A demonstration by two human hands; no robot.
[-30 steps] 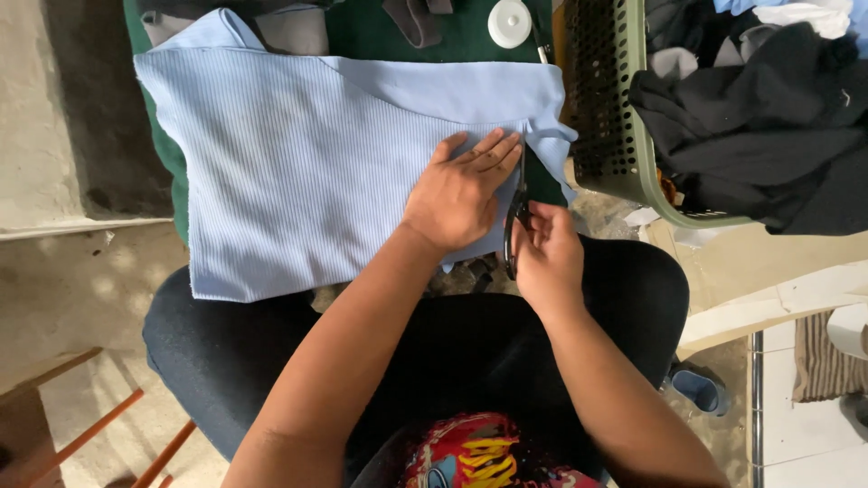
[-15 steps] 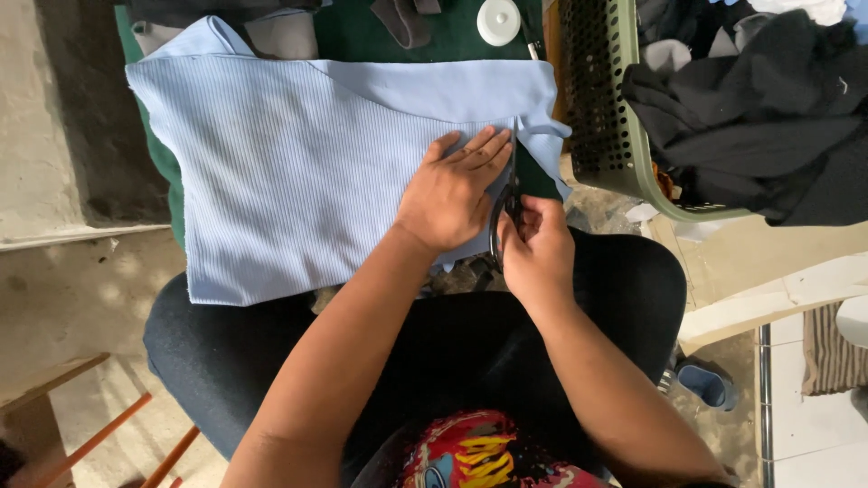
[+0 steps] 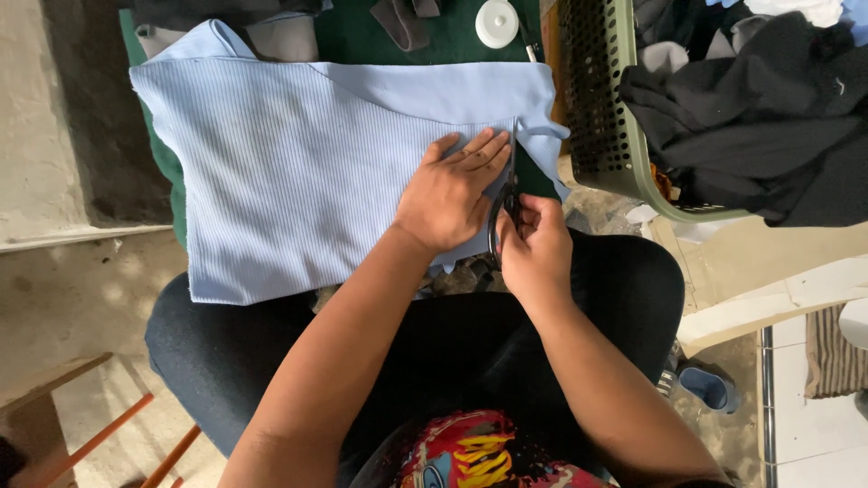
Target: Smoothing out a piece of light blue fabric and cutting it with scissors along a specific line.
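Step in hand: cutting pale-blue ribbed fabric (image 3: 316, 172), spread flat on green-topped table (image 3: 357, 41). L hand (image 3: 452, 192) pressed open on fabric beside the cut; R hand (image 3: 535, 248) closed round black scissors (image 3: 506, 194), blades up along fabric's R edge. Next, I judge: keep cloth taut, blades following the line.

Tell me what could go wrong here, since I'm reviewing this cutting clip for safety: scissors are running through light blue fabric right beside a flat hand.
1. The left hand presses the light blue fabric with its fingers right beside the scissors; a slip could nick them.
2. The fabric's near edge overhangs the green surface onto the lap, so it may sag and skew the cut.
3. The narrow strip right of the blades is loose and could fold under them.
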